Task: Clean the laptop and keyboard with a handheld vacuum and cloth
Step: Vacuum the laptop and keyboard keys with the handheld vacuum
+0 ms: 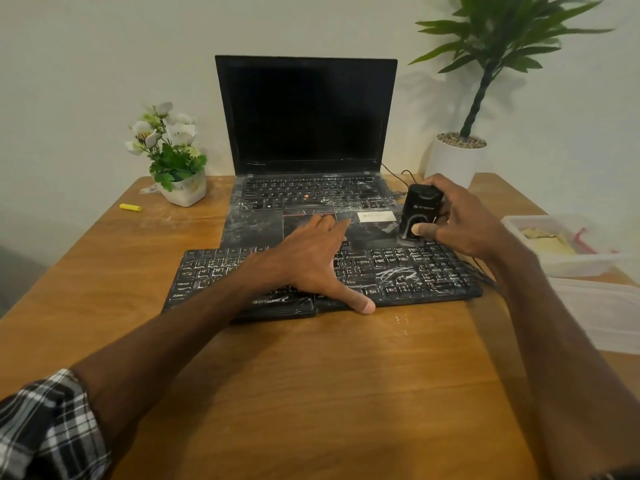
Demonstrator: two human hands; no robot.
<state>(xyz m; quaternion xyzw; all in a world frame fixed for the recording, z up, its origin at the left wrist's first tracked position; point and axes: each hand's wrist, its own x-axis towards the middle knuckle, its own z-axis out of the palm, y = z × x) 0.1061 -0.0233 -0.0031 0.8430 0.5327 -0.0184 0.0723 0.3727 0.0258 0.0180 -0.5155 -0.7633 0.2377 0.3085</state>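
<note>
While white dust streaks the open black laptop [256, 223] and the flat black keyboard [415, 275] before it, cleaning appears barely begun: the right hand [464, 220] grips the small black handheld vacuum [420, 211] at the laptop's front-right corner, and the left hand [311, 261] lies flat across its front edge.

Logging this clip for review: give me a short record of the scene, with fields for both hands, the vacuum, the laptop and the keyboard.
left hand: flat, fingers straight, across the keyboard and laptop
right hand: grips the vacuum
vacuum: upright at the laptop's front right corner
laptop: lid up, screen dark, dusty
keyboard: in front of the laptop, dusty
</note>
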